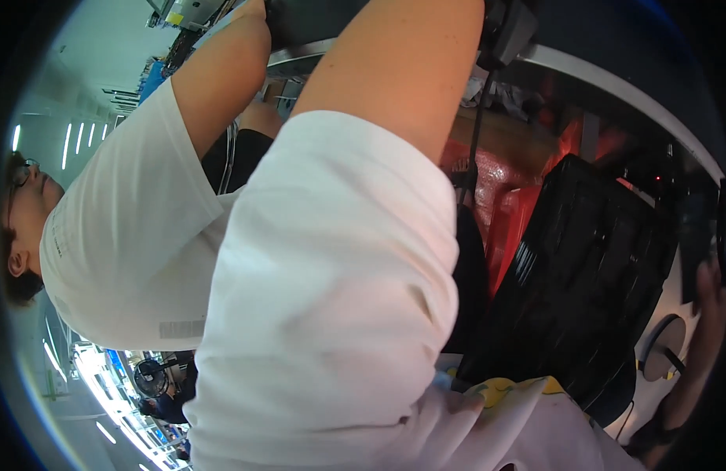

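"Black fitting (508, 35): where did it stand in the view?"

"At the upper edge, right of centre, just beside my bare arm (386, 74) and by the front edge of the dark tabletop (614, 35). A dark cord (477, 133) ran down the view from near it."

"And the state of your grip?"

"I could not tell. My arm emerged from a white sleeve (323, 235), which filled the middle of the view, and passed out at the upper edge. My hands lay outside the frame, so whether the grip was released, clenched or grasping something was not shown."

"What appeared to the right of the sleeve?"

"A large black case (571, 275), tilted in the view, with shiny red sheeting (508, 228) beside it. Past the case, a round grey disc (663, 345) stood near the right rim, where another person's blurred hand (712, 294) also showed. Below the case, pale cloth (520, 416) with a yellow pattern lay in folds."

"And to the left?"

"A co-worker (127, 251) in a white short-sleeved shirt, with one arm extended toward the upper edge. Farther back, strip lamps (67, 147) shone from the ceiling, and a round black fan-like object (151, 378) stood below the shirt in the view."
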The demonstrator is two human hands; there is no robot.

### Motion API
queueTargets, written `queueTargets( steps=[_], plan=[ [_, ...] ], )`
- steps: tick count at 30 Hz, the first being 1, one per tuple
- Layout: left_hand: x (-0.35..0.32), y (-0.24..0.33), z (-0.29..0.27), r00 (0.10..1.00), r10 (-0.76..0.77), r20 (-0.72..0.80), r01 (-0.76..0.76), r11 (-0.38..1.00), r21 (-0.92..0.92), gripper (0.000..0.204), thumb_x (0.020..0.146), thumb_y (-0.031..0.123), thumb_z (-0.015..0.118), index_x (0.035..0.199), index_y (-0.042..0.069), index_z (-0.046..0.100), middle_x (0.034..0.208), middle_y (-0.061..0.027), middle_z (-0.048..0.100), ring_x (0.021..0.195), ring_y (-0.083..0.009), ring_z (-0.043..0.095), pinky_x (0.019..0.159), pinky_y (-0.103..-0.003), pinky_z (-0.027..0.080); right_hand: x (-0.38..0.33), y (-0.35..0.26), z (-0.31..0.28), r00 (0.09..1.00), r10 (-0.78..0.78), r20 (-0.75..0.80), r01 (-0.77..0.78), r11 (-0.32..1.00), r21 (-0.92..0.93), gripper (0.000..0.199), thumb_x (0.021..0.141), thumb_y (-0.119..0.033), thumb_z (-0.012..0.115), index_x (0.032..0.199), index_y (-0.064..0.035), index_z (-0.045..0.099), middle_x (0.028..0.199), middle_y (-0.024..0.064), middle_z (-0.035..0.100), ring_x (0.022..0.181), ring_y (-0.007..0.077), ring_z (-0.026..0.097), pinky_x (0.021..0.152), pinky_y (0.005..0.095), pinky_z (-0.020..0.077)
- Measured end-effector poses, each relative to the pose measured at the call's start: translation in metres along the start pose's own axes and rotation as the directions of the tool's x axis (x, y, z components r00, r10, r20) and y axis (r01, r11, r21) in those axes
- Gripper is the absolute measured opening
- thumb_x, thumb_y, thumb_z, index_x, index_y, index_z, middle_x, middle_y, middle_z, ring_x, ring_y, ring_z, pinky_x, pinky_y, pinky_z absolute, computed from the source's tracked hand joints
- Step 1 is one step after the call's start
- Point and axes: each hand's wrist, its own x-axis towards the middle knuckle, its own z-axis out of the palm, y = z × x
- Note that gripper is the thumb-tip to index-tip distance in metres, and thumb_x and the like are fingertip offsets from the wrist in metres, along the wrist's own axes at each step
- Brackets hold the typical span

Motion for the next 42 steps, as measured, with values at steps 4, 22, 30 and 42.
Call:
queueTargets(
  steps=[4,22,30,42],
  plan=[
    [-0.012,0.014,0.018,0.972,0.206,-0.109,-0.214,0.974,-0.069,0.072,0.093,0.049,0.037,0.141,-0.004,0.028,0.150,-0.0236,0.017,0.139,-0.0349,0.019,0.114,-0.037,0.017,-0.039,0.050,0.068,0.981,0.069,-0.181,-0.110,0.967,-0.229,0.028,0.091,-0.015,0.057,0.068,0.0002,0.049,0.061,0.0057,0.045,0.062,0.0089,0.039,0.056,0.0277,0.0338],
    [-0.182,0.098,0.042,0.820,0.355,-0.448,-0.509,0.810,-0.291,0.070,0.068,0.028,0.074,0.127,-0.001,0.050,0.129,-0.0172,0.048,0.120,-0.0322,0.046,0.102,-0.040,0.035,-0.053,0.017,0.096,0.962,-0.253,-0.107,0.176,0.867,-0.467,0.020,0.077,-0.019,0.068,0.093,-0.0073,0.063,0.108,0.0088,0.062,0.101,0.0281,0.057,0.086,0.0408,0.0433],
    [-0.321,0.121,0.106,0.854,0.514,0.078,-0.429,0.781,-0.453,0.073,0.062,0.025,0.078,0.125,0.001,0.050,0.133,-0.0191,0.043,0.124,-0.0372,0.041,0.105,-0.048,0.030,-0.025,0.035,0.088,0.835,-0.540,0.100,0.497,0.666,-0.557,0.034,0.080,-0.020,0.064,0.112,-0.0108,0.063,0.126,0.0017,0.054,0.128,0.0237,0.039,0.106,0.0535,0.0250],
    [-0.352,0.117,0.134,0.828,0.555,0.078,-0.516,0.809,-0.281,0.055,0.075,0.020,0.071,0.120,-0.004,0.051,0.140,-0.0208,0.039,0.131,-0.0308,0.037,0.108,-0.052,0.022,-0.032,0.047,0.102,0.753,-0.657,-0.031,0.520,0.623,-0.585,0.014,0.082,-0.018,0.063,0.093,-0.0122,0.069,0.102,0.0006,0.065,0.111,0.0201,0.054,0.099,0.0489,0.0333]
  ],
)
